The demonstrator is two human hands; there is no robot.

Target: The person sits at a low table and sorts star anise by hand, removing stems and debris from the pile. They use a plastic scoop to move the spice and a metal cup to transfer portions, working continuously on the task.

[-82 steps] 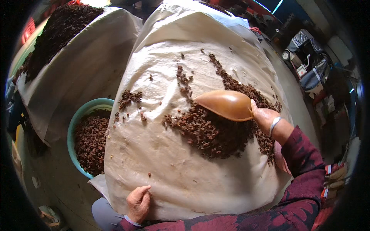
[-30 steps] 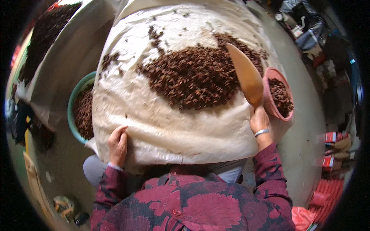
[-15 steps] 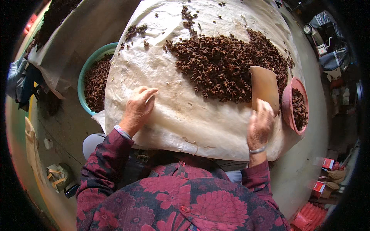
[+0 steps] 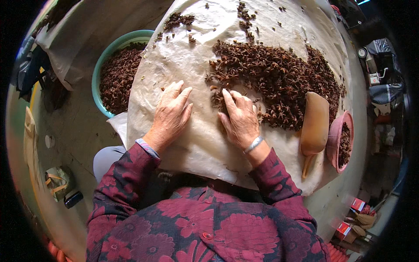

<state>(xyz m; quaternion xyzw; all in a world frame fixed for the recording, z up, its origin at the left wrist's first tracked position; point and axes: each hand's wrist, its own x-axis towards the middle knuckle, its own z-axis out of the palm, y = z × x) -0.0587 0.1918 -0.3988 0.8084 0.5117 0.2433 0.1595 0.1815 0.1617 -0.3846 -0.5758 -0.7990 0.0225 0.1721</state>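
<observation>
A heap of dark brown star anise [image 4: 279,83] lies on a whitish plastic sheet [image 4: 192,144] spread over the work surface. My right hand [image 4: 240,115] is at the lower left edge of the heap, its fingers apart and touching a few pieces; nothing shows held in it. To its left, my left hand [image 4: 170,113] rests palm down on the bare sheet with fingers stretched out. A tan scoop [image 4: 315,124] lies at the right, untouched, its handle toward me. Right beside it stands a pink bowl [image 4: 333,144] with small brown bits inside.
A green tub [image 4: 97,83] full of star anise stands left of the sheet, lower down. Small loose clusters [image 4: 178,20] are scattered at the far side. Bags and boxes [image 4: 345,229] sit on the floor at the right, and a bag [image 4: 59,182] at the left.
My right hand has let go of the scoop and moved left to the heap's edge. The scoop now lies on the sheet. My left hand has shifted slightly forward, fingers more stretched.
</observation>
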